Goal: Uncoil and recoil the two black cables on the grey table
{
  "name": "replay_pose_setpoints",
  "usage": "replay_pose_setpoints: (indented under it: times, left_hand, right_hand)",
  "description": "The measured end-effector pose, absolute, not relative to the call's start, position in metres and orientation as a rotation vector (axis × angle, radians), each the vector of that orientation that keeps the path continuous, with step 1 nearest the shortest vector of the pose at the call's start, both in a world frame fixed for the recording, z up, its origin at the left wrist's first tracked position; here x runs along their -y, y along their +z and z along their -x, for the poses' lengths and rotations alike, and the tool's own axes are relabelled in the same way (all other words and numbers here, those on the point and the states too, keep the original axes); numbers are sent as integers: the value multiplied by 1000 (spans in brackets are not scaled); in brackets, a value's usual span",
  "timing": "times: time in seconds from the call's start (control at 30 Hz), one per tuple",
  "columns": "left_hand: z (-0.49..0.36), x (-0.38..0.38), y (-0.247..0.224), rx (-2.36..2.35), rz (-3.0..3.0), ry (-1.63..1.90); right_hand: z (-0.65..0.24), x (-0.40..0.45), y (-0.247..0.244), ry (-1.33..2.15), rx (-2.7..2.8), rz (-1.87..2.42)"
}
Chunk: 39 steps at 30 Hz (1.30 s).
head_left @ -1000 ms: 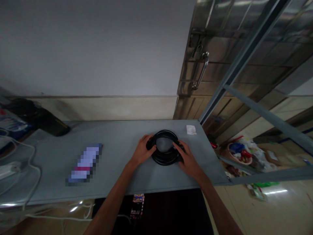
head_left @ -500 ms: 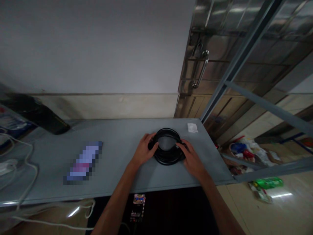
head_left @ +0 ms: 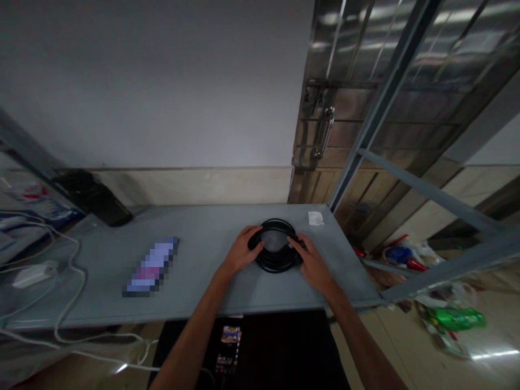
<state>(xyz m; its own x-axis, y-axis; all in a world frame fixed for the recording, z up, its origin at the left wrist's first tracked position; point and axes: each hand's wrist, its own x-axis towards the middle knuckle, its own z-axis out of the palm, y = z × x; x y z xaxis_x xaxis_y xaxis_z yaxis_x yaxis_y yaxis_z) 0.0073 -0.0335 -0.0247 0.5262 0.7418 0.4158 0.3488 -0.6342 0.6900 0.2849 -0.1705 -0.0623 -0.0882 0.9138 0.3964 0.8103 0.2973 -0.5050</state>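
A coil of black cable [head_left: 276, 265] lies on the grey tabletop [head_left: 203, 260], its loops stacked in a ring. My left hand [head_left: 242, 250] grips the left side of the coil, thumb on the inner edge and fingers over the outer loops. On the opposite side my right hand [head_left: 312, 259] is closed around the loops, with its fingertips reaching over to the inside. The undersides of both grips are hidden. A small piece of white paper [head_left: 316, 218] lies just beyond the coil to the right.
A blurred-out phone [head_left: 152, 266] lies on the left of the table. Farther left are a black bottle-like object [head_left: 99, 200], a white adapter [head_left: 36, 274] and white cables [head_left: 75, 260]. A metal frame post [head_left: 376, 114] rises at the right. A green bottle [head_left: 459, 318] lies on the floor.
The view has shifted slightly, so the scene's left side shows more. Both hands still hold the coil in nearly the same place on the table.
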Motion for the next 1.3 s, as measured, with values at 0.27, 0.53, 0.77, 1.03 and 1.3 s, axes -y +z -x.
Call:
replay_pose_setpoints:
  times: [0.27,0.53,0.77,1.03,1.3]
  left_hand:
    - [-6,35,-20,-959,-2187,983]
    - [-7,29,-17,-871,-2227,904]
    - [-7,24,-20,-841,-2220,849]
    - [-8,42,-27,-973,-2070,949]
    - [-15,50,-23,-1113,-1917,1017]
  right_hand:
    - [-285,167,-62,200,1924,1517]
    - [-283,166,-65,188,1912,1533]
    - [-280,167,-56,214,1910,1567]
    - [-278,175,-60,271,1914,1637]
    - [-276,182,-55,294,1902,1674]
